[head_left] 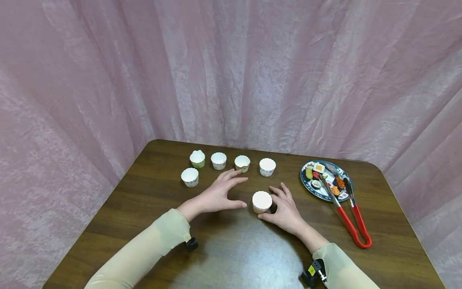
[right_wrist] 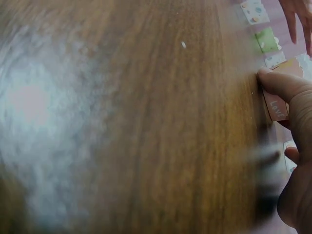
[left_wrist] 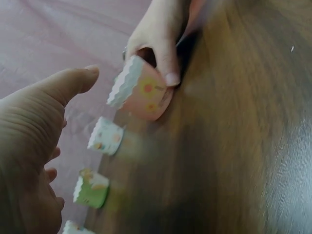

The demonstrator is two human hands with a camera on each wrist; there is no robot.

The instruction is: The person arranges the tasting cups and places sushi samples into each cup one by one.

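My right hand (head_left: 285,210) holds a pink paper baking cup (head_left: 262,202) by its right side, thumb at the near side and fingers round the back. The cup has a white scalloped rim, and yellow flowers show on its side in the left wrist view; the lettering "LOVE" shows in the right wrist view. To the left of this cup, my left hand (head_left: 218,193) hovers with fingers extended and thumb apart, holding nothing. Beyond its fingertips stands a green-and-white paper cup (head_left: 242,163). A white patterned cup (head_left: 267,166) stands behind the pink one.
More paper cups stand at the back left: a green one (head_left: 197,159), a white one (head_left: 218,160) and another white one (head_left: 189,177) nearer. On the right, a blue-rimmed plate (head_left: 317,194) bears several small food pieces, with red-handled tongs (head_left: 347,222) leaning across it. Pink curtains (head_left: 231,80) hang behind the table.
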